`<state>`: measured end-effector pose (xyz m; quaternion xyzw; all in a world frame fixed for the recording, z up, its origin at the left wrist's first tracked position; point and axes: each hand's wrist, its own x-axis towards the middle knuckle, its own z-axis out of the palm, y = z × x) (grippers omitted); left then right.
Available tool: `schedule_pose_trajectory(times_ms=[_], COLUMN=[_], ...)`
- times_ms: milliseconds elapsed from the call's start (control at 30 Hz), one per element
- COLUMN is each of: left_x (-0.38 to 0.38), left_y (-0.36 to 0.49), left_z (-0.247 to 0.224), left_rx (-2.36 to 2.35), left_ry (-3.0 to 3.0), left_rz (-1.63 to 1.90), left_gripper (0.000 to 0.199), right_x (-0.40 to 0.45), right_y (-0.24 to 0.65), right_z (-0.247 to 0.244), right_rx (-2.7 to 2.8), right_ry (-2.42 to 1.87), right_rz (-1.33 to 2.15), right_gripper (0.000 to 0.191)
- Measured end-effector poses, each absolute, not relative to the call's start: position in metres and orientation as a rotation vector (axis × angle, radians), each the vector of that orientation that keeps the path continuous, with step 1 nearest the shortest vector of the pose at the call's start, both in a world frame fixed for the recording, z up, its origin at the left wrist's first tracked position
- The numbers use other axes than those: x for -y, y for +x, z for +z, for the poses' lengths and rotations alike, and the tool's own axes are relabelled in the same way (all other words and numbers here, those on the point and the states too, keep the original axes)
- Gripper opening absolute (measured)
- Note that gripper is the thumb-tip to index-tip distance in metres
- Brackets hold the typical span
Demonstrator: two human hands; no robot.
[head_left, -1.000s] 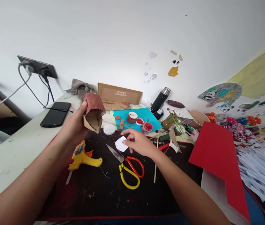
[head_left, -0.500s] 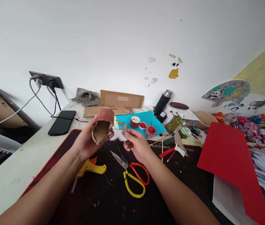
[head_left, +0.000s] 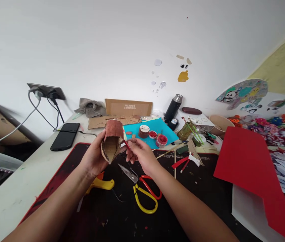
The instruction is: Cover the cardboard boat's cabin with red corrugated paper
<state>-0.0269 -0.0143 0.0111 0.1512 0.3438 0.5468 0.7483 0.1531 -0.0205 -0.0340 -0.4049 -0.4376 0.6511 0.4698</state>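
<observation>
Scissors point(head_left: 133, 177) are placed on the mat point(head_left: 122, 222); right of the cardboard tube point(head_left: 114, 128), jars point(head_left: 161, 141) are set on a sheet point(head_left: 167, 130).

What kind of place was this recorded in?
Probably a craft table, at home or in a small workshop: yellow-and-red-handled scissors lie on a dark mat, with open paint pots on a blue sheet behind.

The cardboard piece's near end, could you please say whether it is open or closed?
Open: the cardboard piece shows its hollow inside.
</observation>
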Motion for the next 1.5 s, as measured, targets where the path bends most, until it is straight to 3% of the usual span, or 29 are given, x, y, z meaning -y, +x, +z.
schedule_pose_trajectory(times_ms=[167,367,633,967,1267,1500], left_x=[0.013,0.019,0.017,0.007,0.004,0.006], left_y=[-0.025,-0.017,-0.016,-0.025,-0.021,-0.014], left_z=[0.010,0.016,0.017,0.017,0.012,-0.001], left_rx=[-0.741,-0.757,-0.802,-0.886,-0.886,-0.909], left_ry=[0.344,0.278,0.270,0.192,0.206,0.275], left_rz=[1.210,1.222,1.204,1.287,1.324,1.298], left_gripper=[0.035,0.037,0.038,0.037,0.038,0.033], right_x=[0.018,0.016,0.005,0.001,0.002,0.013], right_y=[0.158,0.165,0.182,0.183,0.171,0.179], right_z=[-0.041,-0.046,-0.052,-0.034,-0.029,-0.028], right_rx=[1.258,1.538,1.524,1.529,1.156,1.183], right_ry=[-1.062,-1.169,-1.198,-1.092,-0.968,-0.932], right_rz=[1.432,0.992,0.875,0.937,1.324,1.318], right_gripper=[0.057,0.037,0.034,0.037,0.041,0.032])
